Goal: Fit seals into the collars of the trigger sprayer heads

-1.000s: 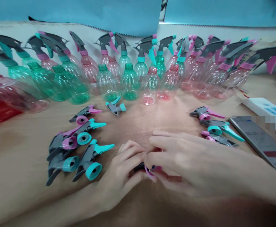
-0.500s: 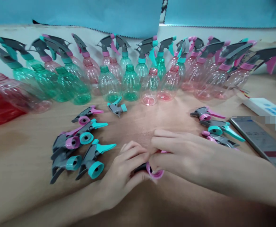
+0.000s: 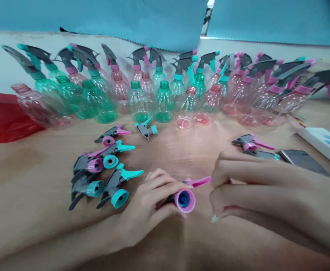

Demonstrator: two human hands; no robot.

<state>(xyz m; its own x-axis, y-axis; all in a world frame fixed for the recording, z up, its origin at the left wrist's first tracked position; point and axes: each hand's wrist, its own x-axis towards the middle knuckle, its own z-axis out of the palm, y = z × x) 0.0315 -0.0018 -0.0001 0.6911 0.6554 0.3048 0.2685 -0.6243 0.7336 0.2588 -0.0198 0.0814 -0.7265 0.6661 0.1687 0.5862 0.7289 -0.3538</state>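
Note:
My left hand is closed round a grey spray trigger head, its pink cap facing me and showing a blue inside. The pink lever sticks out to the right beyond my fingers. Apart from it, to the right, my right hand has its fingers curled in and the thumb drawn towards them. Whatever may be between those fingers is hidden. Left of my left hand lies a group of grey trigger heads with teal and pink caps, the nearest being a teal-capped trigger head.
Behind stands a row of clear pink and green bottles, some open like the green bottle, others with sprayers on. A lone teal trigger head lies before them. At right are a pink trigger head, phone and white box; left, red plastic.
My right hand has come away from the pink cap and moved right, uncovering its blue inside and the pink lever. My left hand still grips the trigger head. The view has shifted slightly.

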